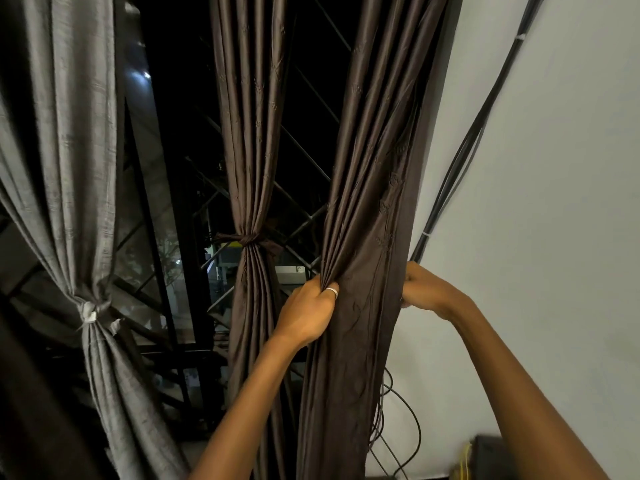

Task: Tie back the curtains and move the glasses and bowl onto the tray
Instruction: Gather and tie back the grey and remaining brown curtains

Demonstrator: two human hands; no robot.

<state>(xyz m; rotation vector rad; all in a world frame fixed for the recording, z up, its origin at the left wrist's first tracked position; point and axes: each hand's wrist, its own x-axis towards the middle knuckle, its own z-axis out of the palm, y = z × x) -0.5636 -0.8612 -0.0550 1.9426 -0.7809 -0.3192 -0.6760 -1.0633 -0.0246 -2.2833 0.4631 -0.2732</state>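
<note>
Gripping the rightmost brown curtain (367, 202) with both hands. Left hand (308, 315): fingers clamped on a bunch of pleats at its window-side edge, ring on one finger. Right hand (427, 289): fingers curled round the wall-side edge, tips hidden behind the fabric. This curtain hangs untied at the window's right edge, against the white wall (554, 202). Middle brown curtain (249, 150) and grey curtain (69, 168) are each tied at the waist. Black cables (460, 161) run down the wall.

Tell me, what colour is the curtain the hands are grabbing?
Dark brown. The curtain looks a bit shiny, and it shows best in the head view.
</note>
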